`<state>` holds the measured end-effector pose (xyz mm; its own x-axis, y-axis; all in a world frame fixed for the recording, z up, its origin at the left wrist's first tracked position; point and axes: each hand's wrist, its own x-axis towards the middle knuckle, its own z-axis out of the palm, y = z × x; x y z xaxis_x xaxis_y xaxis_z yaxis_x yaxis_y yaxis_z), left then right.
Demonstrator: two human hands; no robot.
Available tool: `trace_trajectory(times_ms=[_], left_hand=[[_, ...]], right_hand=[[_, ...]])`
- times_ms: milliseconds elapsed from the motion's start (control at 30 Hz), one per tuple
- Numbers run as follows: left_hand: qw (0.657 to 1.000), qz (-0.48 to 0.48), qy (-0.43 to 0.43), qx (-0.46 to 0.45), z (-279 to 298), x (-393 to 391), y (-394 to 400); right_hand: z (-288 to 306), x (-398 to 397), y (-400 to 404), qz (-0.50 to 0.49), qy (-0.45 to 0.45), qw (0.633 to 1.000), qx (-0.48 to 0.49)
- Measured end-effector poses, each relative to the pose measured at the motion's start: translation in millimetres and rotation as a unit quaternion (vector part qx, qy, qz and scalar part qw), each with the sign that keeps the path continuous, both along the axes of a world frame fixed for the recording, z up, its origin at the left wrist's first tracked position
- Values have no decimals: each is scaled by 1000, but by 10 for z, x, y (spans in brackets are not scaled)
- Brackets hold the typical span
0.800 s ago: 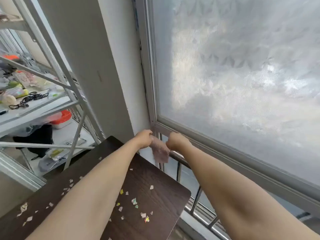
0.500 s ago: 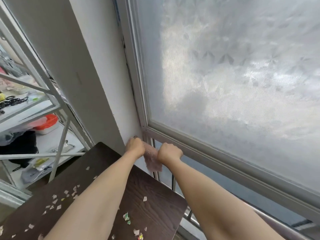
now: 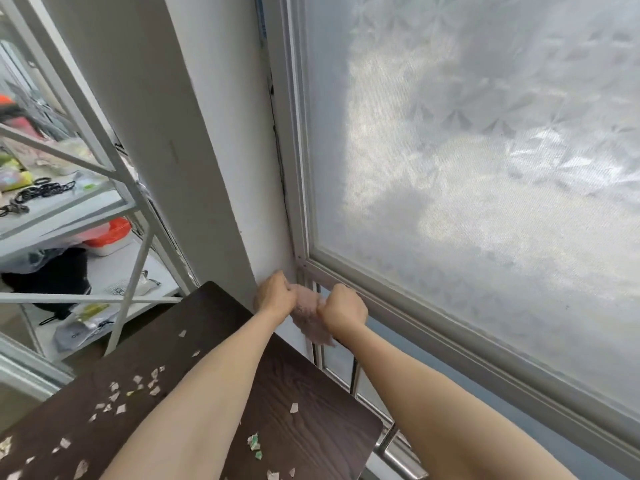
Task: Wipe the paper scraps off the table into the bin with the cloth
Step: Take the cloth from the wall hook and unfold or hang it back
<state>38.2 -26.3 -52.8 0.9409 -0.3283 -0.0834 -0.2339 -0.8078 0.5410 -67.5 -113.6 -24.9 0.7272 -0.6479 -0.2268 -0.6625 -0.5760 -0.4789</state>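
At centre frame, the left hand (image 3: 277, 295) and right hand (image 3: 343, 311) are both gripping the pink cloth (image 3: 309, 320) closed-fisted, probably gathering it for wiping scraps (image 3: 136, 389) off the desk (image 3: 311, 393).

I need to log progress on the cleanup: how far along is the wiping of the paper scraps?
Nothing looks done yet: paper scraps lie scattered over the dark table. In hand: the left hand and right hand both grip the pinkish cloth up by the window frame, off the tabletop. Left: bringing the cloth down and wiping all the scraps into the bin, which is not in view.
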Motion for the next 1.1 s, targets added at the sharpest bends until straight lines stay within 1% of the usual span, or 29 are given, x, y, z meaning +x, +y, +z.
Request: trace_trajectory(times_ms=[67,167,233,300,367,433,567,667,700,800,867,900,967,1000,1033,1100], left_hand=[[999,-11,21,-47,112,-20,127],[992,-50,70,-87,281,-8,358],[987,-92,95,-94,422,-16,530],[984,-113,102,-93,560,-53,708],[986,-94,107,-89,716,-102,882],[988,-64,112,-84,868,-138,1062],[992,-19,102,-75,1102,-170,1462],[995,26,75,-66,1253,-194,1736],[996,39,56,-62,1315,-224,1802],[994,97,-40,-31,1489,-293,1952],[986,136,-93,-8,1607,-342,2029],[983,146,-109,-13,1655,-345,2072],[981,154,-106,-42,1741,-319,2194],[984,147,-85,-61,1791,-301,2276],[986,134,-64,-71,1846,-286,2351],[988,113,-12,-107,1964,-276,2529]], right_hand=[[14,52,15,-4,-37,999,32],[77,99,70,2,-87,993,78],[148,125,111,38,-100,988,107],[222,158,165,94,-96,981,143],[292,210,237,128,-85,970,188],[383,265,340,143,-86,963,211],[633,385,583,199,-103,957,182],[862,436,762,225,-124,952,167],[934,455,820,234,-135,951,150],[1139,505,997,271,-162,944,96],[1256,547,1103,296,-161,939,77],[1316,573,1150,304,-159,937,66],[1436,610,1216,309,-156,937,49],[1502,617,1241,313,-155,936,49],[1553,635,1257,316,-157,934,63],[1655,665,1286,320,-168,922,141]])
